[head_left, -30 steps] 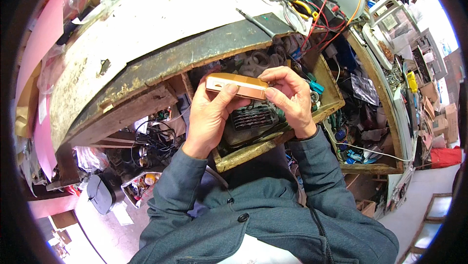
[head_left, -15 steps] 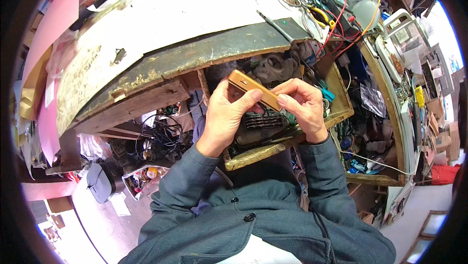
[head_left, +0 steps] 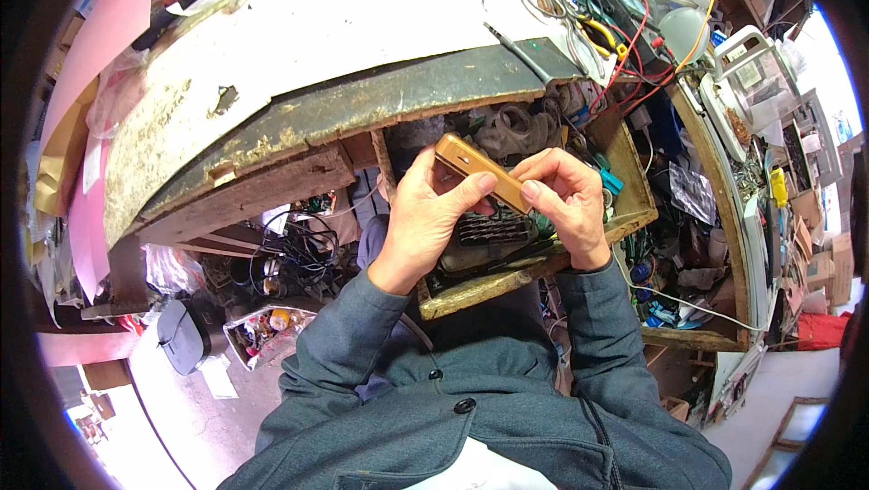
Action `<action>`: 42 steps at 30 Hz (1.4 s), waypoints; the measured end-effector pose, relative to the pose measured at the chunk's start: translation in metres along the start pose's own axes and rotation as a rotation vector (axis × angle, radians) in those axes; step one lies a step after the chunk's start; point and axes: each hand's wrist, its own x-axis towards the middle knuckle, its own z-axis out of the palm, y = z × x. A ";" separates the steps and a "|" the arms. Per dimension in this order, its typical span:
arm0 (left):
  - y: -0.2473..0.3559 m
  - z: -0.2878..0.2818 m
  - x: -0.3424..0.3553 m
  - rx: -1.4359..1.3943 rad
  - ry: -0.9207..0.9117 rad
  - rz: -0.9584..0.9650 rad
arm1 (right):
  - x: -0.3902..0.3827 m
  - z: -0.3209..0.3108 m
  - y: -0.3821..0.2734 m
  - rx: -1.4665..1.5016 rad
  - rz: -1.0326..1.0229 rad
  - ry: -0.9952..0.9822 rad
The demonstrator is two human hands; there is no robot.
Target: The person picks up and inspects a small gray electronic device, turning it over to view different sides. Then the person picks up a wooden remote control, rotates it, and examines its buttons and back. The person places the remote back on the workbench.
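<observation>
Over an open wooden drawer (head_left: 484,293), both my hands hold a slim, gold-coloured rectangular case (head_left: 471,161), tilted with its right end lower. My left hand (head_left: 418,223) closes round its left part, thumb on the near edge. My right hand (head_left: 577,209) pinches the lower right end between thumb and bent fingers. The case's underside and some fingertips are hidden. Below it in the drawer lie a dark item with a row of ribs (head_left: 496,230) and a grey coiled bundle (head_left: 516,131).
A worn workbench (head_left: 348,108) with a white sheet (head_left: 344,19) extends beyond the drawer. A pen-like tool (head_left: 518,51) lies by its edge, near tangled wires and yellow-handled pliers (head_left: 599,36). A second cluttered drawer (head_left: 697,338) stands right; a box of scraps (head_left: 272,332) sits lower left.
Both hands and the gold case have shifted slightly right in the picture. The case has turned a little, showing more of its broad face. Both hands keep their hold.
</observation>
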 end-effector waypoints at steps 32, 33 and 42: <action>-0.010 0.002 -0.010 0.636 -0.075 0.284 | 0.002 0.006 0.001 -0.240 -0.216 -0.021; -0.008 0.003 -0.011 0.675 -0.083 0.289 | 0.002 0.007 -0.001 -0.257 -0.230 -0.017; -0.005 0.006 -0.013 0.769 -0.041 0.348 | 0.006 0.004 -0.002 -0.396 -0.351 -0.071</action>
